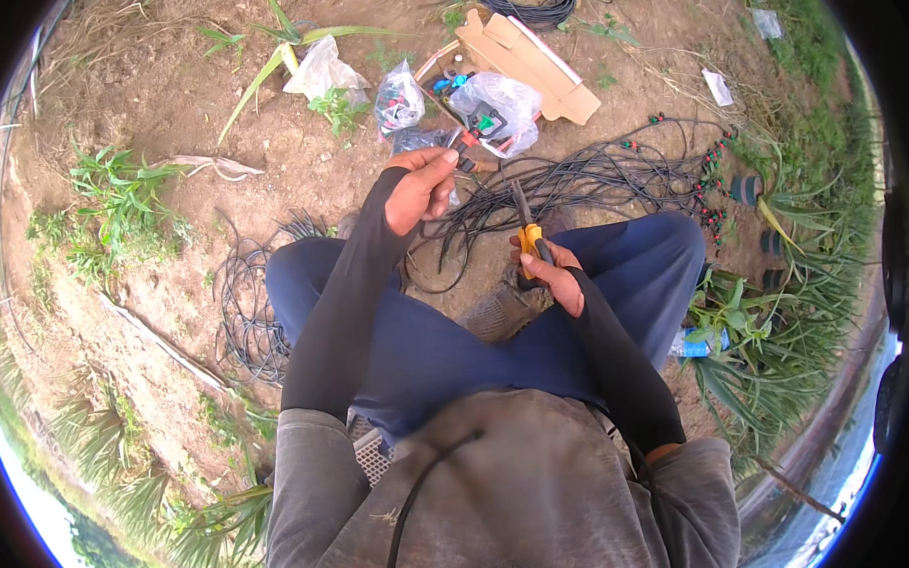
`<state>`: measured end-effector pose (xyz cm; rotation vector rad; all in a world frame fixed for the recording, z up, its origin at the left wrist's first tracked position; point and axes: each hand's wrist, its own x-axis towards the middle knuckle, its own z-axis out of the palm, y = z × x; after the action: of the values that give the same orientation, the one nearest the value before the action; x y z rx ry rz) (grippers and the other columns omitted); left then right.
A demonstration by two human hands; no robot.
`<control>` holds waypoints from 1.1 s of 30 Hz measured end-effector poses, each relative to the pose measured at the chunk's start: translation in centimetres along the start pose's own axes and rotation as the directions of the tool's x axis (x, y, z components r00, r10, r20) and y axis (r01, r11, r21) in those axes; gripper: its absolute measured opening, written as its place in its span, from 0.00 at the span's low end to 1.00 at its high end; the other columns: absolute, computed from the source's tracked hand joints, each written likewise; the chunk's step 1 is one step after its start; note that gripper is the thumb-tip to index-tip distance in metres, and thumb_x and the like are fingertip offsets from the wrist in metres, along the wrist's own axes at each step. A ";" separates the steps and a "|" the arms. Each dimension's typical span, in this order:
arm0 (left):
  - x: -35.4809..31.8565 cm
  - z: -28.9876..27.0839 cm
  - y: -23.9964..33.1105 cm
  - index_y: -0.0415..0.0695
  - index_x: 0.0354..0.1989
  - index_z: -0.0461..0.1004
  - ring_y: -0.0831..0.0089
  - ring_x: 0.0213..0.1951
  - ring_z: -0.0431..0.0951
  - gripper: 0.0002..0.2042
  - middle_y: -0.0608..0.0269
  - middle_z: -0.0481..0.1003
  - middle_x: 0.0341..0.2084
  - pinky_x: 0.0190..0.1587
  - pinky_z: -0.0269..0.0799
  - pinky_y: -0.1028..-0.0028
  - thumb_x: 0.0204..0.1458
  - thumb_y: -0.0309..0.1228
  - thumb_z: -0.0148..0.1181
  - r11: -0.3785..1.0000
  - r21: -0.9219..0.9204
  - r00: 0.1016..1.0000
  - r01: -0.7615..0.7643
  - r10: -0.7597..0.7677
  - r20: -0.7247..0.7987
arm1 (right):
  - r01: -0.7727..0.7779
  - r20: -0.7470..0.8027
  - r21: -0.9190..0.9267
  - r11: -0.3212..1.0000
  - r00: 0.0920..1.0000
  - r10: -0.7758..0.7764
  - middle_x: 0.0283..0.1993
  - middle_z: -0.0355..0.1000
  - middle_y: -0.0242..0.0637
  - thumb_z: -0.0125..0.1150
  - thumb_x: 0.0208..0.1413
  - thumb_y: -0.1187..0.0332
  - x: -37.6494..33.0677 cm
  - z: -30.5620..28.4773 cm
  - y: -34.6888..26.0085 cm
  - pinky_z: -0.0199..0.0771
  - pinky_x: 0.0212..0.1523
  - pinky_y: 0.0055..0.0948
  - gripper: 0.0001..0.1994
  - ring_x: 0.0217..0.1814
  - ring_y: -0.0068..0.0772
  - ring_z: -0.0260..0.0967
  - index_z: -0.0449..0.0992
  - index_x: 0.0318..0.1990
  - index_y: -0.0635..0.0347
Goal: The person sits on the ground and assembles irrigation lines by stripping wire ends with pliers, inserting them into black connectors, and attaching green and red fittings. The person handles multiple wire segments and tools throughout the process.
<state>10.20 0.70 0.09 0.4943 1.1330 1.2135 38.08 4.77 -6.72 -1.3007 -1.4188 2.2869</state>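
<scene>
Grey shirt fabric [501, 483] fills the bottom of the view, with dark blue trousers [426, 335] spread beyond it as the person sits on bare brown soil [168, 94]. Up ahead, packaging clusters at the top centre: a folded tan cardboard piece [531, 51] lies flat, with a crumpled clear plastic bag [498, 102] holding small dark and green parts just below it. To its left sits another clear bag [400, 98] with dark bits inside, and further left a whitish bag [322, 70] rests against a plant. A white scrap [718, 87] lies off to the right. Any labels are too small to make out.

Now the hands. The left hand [421, 190] is raised over the left knee, fingers curled tight, pinching the end of a thin black tube [462, 164]; exactly what sits at the fingertips is hard to tell. The right hand [549, 271] is clenched around the yellow-and-black handles of a cutting tool [529, 231], its dark blade end pointing away toward the ground.

Between and beyond the hands, a tangle of black drip tubing [601, 174] fans across the soil, with small red fittings [713, 165] strung at its right end. Another black coil [250, 311] lies beside the left thigh.
</scene>
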 end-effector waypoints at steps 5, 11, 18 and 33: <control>-4.2 2.0 -0.7 0.38 0.38 0.73 0.83 0.15 0.61 0.13 0.73 0.63 0.15 0.18 0.53 0.82 0.62 0.36 0.47 1.000 -0.020 0.999 0.010 -0.009 0.041 | 0.308 0.196 -0.289 0.906 0.946 -0.259 0.48 0.63 0.38 0.59 0.55 0.65 -5.3 1.6 -3.1 0.61 0.46 0.25 0.11 0.42 0.27 0.61 0.70 0.39 0.62; -7.6 3.6 -2.0 0.37 0.38 0.74 0.84 0.14 0.60 0.14 0.73 0.62 0.14 0.17 0.52 0.81 0.62 0.36 0.48 0.999 0.036 0.999 0.023 -0.022 -0.025 | 0.487 0.342 -0.403 0.775 0.866 -0.366 0.58 0.60 0.48 0.59 0.55 0.64 -7.3 2.7 -5.0 0.62 0.51 0.31 0.11 0.50 0.37 0.63 0.69 0.34 0.63; -9.4 5.2 -3.3 0.36 0.37 0.73 0.84 0.14 0.59 0.14 0.73 0.61 0.14 0.17 0.53 0.81 0.62 0.36 0.48 0.997 0.062 0.997 0.052 -0.048 -0.060 | 0.477 0.376 -0.414 0.775 0.865 -0.331 0.55 0.62 0.47 0.59 0.55 0.65 -8.0 2.9 -5.4 0.63 0.50 0.32 0.11 0.50 0.39 0.64 0.69 0.35 0.65; -10.3 4.8 -4.4 0.36 0.43 0.74 0.87 0.15 0.58 0.14 0.76 0.61 0.14 0.19 0.53 0.82 0.60 0.36 0.52 0.968 0.249 0.999 -0.029 0.031 -0.007 | 0.349 0.275 -0.180 0.920 0.915 -0.293 0.54 0.65 0.43 0.63 0.51 0.67 -9.1 3.5 -3.9 0.60 0.57 0.30 0.28 0.55 0.32 0.63 0.60 0.58 0.64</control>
<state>17.19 -8.93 2.70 0.6979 1.2993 1.1054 39.96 -0.22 2.37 -0.7684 -1.8632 2.1617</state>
